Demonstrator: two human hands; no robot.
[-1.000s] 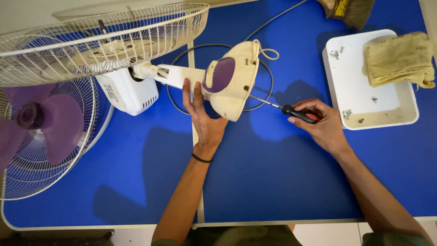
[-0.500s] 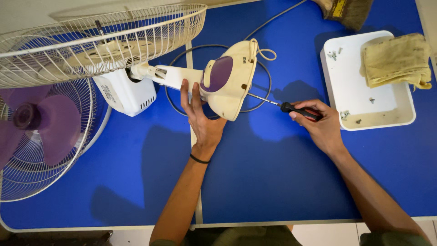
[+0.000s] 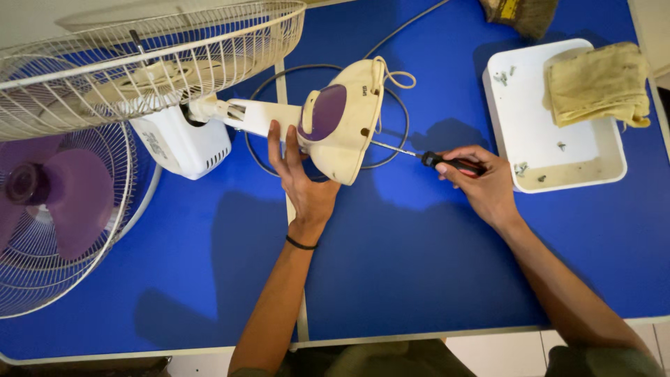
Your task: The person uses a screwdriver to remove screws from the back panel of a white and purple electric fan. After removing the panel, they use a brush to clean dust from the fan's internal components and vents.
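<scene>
At mid-desk, a screwdriver (image 3: 447, 162) is held tight in the right hand (image 3: 481, 187), its tip set against the edge of the fan base (image 3: 342, 129). That cream-and-purple base is steadied by the left hand (image 3: 301, 187), fingers spread flat against it, gripping nothing. Off to the right, a white tray (image 3: 558, 150) with a few screws and a cloth (image 3: 597, 84) is parked on the blue desk (image 3: 391, 279); grille (image 3: 139, 63) and blades (image 3: 63, 202) are left.
</scene>
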